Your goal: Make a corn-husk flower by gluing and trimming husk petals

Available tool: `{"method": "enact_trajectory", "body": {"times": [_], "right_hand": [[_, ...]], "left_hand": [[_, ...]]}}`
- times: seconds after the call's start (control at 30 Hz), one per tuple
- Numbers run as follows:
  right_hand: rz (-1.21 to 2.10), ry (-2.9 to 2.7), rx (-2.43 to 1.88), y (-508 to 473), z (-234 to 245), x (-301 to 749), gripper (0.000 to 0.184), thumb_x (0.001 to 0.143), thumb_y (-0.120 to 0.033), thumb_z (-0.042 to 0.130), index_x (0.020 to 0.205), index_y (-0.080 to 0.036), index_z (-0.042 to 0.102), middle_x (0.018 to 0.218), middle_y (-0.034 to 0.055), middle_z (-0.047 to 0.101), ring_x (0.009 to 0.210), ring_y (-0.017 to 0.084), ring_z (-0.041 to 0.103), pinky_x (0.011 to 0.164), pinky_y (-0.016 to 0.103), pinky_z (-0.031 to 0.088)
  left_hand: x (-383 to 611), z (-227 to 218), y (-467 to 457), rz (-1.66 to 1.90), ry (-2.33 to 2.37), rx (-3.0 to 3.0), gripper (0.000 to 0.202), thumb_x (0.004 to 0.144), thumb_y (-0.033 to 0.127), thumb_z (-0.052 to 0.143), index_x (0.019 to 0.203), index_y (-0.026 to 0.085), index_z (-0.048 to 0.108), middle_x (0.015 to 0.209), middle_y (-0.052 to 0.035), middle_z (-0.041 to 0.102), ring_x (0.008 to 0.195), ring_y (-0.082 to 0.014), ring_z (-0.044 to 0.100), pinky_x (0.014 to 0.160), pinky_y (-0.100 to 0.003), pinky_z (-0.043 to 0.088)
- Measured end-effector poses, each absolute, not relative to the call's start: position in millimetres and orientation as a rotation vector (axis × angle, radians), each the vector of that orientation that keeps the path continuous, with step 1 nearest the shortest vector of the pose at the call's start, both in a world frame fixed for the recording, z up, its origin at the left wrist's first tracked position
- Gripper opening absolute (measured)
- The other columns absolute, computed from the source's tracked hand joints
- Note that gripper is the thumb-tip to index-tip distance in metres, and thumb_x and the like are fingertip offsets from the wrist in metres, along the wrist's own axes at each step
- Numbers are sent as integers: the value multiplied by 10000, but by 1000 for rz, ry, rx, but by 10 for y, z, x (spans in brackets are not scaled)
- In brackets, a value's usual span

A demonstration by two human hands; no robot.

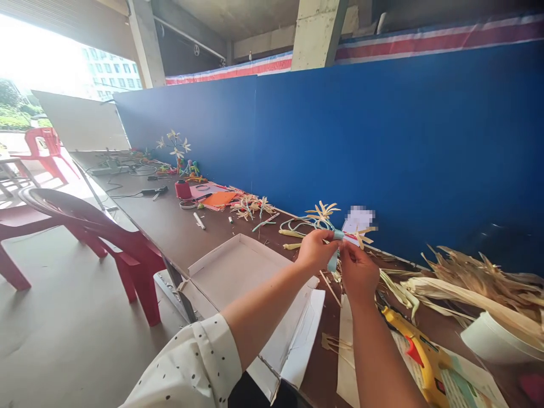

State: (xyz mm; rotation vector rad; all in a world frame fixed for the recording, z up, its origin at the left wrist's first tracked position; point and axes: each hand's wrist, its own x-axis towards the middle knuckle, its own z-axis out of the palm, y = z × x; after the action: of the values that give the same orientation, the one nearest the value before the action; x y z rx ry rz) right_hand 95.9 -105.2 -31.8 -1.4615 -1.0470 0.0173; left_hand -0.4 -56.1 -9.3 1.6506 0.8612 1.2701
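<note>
Both hands meet above the table around a light blue strip [332, 263] that looks like paper or tape. My left hand [317, 249] is closed, its thumb and fingers pinching the strip's upper part. Close against it, my right hand [360, 271] is closed too, fingertips at the strip. A pale corn-husk flower [323, 211] rises just beyond my left hand. More husk petals [362, 236] stick out past the fingers on the right. The fingers hide how the strip and the flowers join.
An open cardboard box [244, 266] lies left of my arms. To the right are a yellow glue gun [419, 351], a white cup [501, 337] and dried corn husks [480, 283]. A blue partition [382, 136] stands behind the table. A red chair [127, 266] is at left.
</note>
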Motion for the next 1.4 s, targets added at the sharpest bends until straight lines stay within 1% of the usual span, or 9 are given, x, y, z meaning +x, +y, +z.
{"method": "enact_trajectory", "body": {"times": [0.13, 0.2, 0.37, 0.53, 0.63, 0.77, 1.0, 1.23, 1.4], "right_hand": [[73, -1030, -1426, -1032, -278, 1015, 477, 727, -353, 587, 1158, -163, 664, 1075, 106, 691, 837, 219, 648, 813, 357, 474], [57, -980, -1455, -1036, -271, 1075, 499, 711, -337, 598, 1173, -154, 650, 1076, 118, 684, 792, 212, 644, 789, 367, 484], [114, -919, -1450, -1092, -341, 1206, 490, 709, -376, 623, 1146, -155, 645, 993, 112, 690, 775, 214, 648, 757, 378, 502], [169, -974, -1451, -1158, -522, 1178, 503, 738, -433, 600, 1153, -152, 636, 1015, 132, 681, 754, 206, 640, 692, 344, 507], [200, -997, -1468, -1178, -631, 1143, 489, 746, -444, 588, 1137, -156, 641, 1015, 130, 681, 746, 201, 639, 694, 334, 507], [300, -992, -1501, -1202, -702, 1119, 466, 751, -462, 589, 1113, -173, 644, 964, 99, 684, 703, 195, 637, 647, 327, 514], [358, -1001, -1521, -1252, -689, 1081, 437, 728, -473, 583, 1024, -170, 687, 884, 86, 706, 648, 195, 629, 592, 316, 507], [348, -1044, -1558, -1230, -736, 1079, 440, 718, -484, 562, 1001, -178, 702, 890, 89, 718, 603, 188, 621, 595, 333, 498], [385, -1044, -1578, -1256, -718, 1064, 435, 716, -497, 552, 985, -190, 702, 912, 85, 717, 618, 197, 633, 575, 330, 501]], "left_hand": [[-72, -48, -458, 1239, 861, 1614, 132, 726, 306, 622, 688, 181, 636, 566, 32, 538, 519, -91, 459, 524, -216, 345], [-116, -38, -394, 1226, 880, 1529, 125, 709, 300, 642, 689, 177, 629, 562, 34, 533, 510, -89, 469, 505, -210, 343], [-256, -82, -272, 1244, 925, 1196, 96, 697, 256, 664, 699, 162, 642, 600, 18, 542, 511, -72, 458, 478, -188, 361], [-373, -228, -206, 1271, 885, 876, 151, 625, 233, 747, 650, 143, 629, 557, 19, 524, 488, -52, 438, 421, -147, 311], [-419, -329, -133, 1293, 905, 778, 168, 636, 243, 743, 679, 137, 620, 560, 28, 515, 464, -41, 427, 397, -134, 306], [-452, -404, -2, 1309, 964, 617, 220, 660, 256, 749, 719, 129, 580, 560, 34, 500, 454, -39, 450, 414, -134, 378], [-400, -418, 136, 1263, 1030, 532, 212, 670, 168, 751, 753, 135, 559, 621, 8, 547, 497, -62, 513, 483, -174, 465], [-331, -426, 232, 1221, 1120, 531, 252, 669, 88, 714, 859, 138, 555, 700, -7, 563, 563, -94, 556, 575, -229, 498], [-280, -469, 294, 1191, 1119, 598, 221, 675, 91, 693, 852, 138, 570, 761, -30, 575, 623, -109, 576, 625, -249, 509]]}}
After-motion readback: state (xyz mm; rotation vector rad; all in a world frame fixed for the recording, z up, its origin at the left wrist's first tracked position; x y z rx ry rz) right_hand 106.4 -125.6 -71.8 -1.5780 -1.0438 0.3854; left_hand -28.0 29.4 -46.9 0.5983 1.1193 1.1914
